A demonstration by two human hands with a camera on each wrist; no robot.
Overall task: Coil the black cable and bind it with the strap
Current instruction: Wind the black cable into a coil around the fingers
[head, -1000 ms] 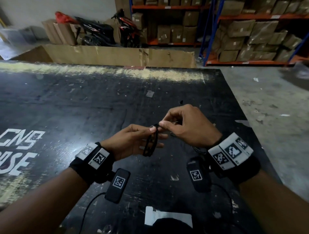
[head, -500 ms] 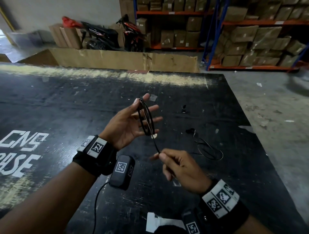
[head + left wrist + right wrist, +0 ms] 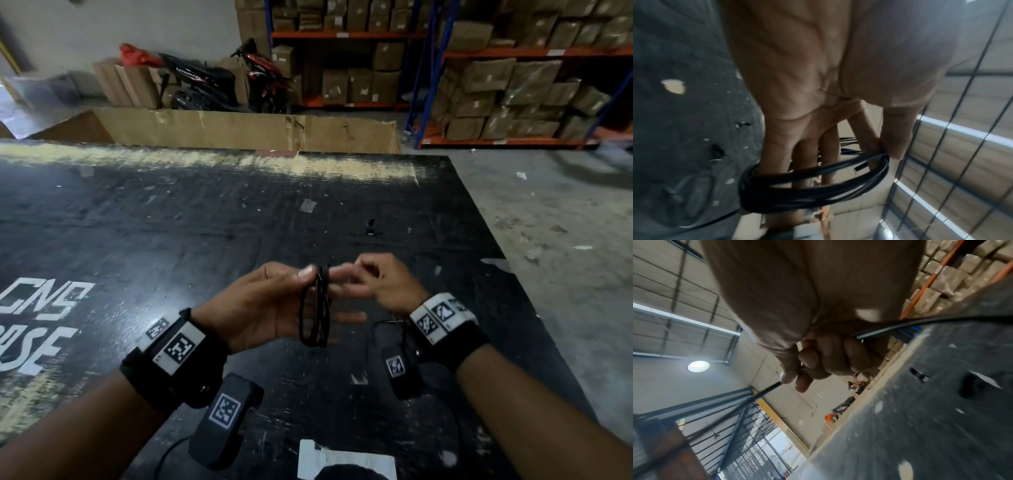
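Cable coils pinched in left hand, right hand gripping its strand above the table.

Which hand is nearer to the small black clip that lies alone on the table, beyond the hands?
The right hand. It is up over the table, nearly straight before the clip. The left hand, holding the coiled cable, is farther left.

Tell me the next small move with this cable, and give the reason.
Probably lay one more loop onto the coil. The left hand pinches several loops at the top, while the right hand pinches a free stretch of cable trailing away, so coiling looks unfinished before any strap.
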